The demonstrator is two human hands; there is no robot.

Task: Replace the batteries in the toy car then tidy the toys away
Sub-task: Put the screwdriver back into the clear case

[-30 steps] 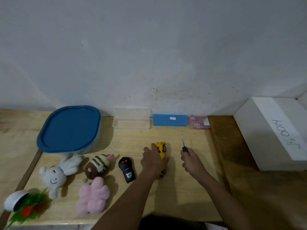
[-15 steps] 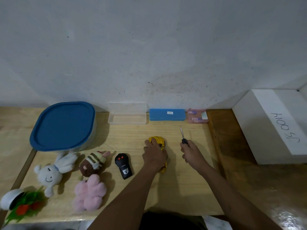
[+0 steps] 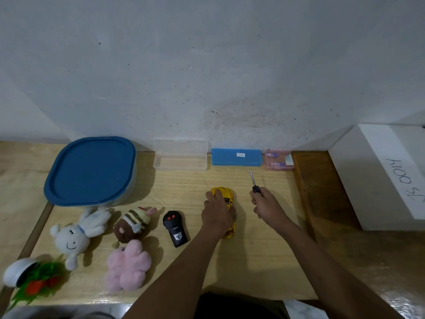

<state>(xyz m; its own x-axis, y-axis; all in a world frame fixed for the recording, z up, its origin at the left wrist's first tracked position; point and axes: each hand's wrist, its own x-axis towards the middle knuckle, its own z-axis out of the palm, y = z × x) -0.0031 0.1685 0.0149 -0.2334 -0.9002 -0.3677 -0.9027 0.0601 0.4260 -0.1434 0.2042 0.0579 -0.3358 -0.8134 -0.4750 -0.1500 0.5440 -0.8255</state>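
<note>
Your left hand (image 3: 217, 215) lies over the yellow toy car (image 3: 226, 199) at the centre of the frame, fingers curled down around its body so only its far end and a strip of its near end show; the car rests on the wooden bench (image 3: 253, 261). Your right hand (image 3: 268, 207), just to the right of the car, is clenched around the handle of a small screwdriver (image 3: 253, 180), whose shaft points up the frame toward the wall. Left of the car lies a black remote control (image 3: 174, 227), and further left a brown striped plush (image 3: 132, 224), a pink plush (image 3: 127, 265) and a white rabbit plush (image 3: 78, 233). A blue-lidded container (image 3: 90, 171) sits in the left of the frame, with a clear case (image 3: 180, 157), a blue case (image 3: 236, 157) and a pink battery pack (image 3: 278, 160) lined along the wall.
</note>
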